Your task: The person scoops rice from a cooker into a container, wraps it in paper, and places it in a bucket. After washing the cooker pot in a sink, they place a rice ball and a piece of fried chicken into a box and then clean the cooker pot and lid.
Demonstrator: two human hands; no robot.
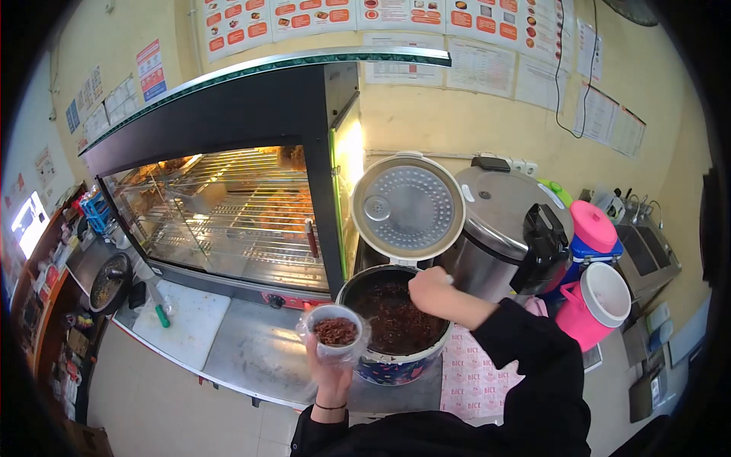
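Note:
My left hand (329, 375) holds up a small white bowl (352, 351) with clear plastic around it. Dark reddish-brown food that looks like rice (335, 330) fills the bowl. Just right of it stands a rice cooker (396, 369) with a patterned outside and a dark inner pot of the same food (392, 316). Its round lid (409, 204) is raised behind it. Over the far right rim of the pot, my right hand (432, 291) is closed in a fist. Whatever it grips is hidden beneath the fingers.
A lit glass food warmer (228, 206) stands at the left. Before it lie a white cutting board (183, 324) and a green-handled knife (161, 312). A second, closed cooker (495, 221) and a pink jug (582, 320) are at the right. Pink printed paper (476, 377) covers the counter.

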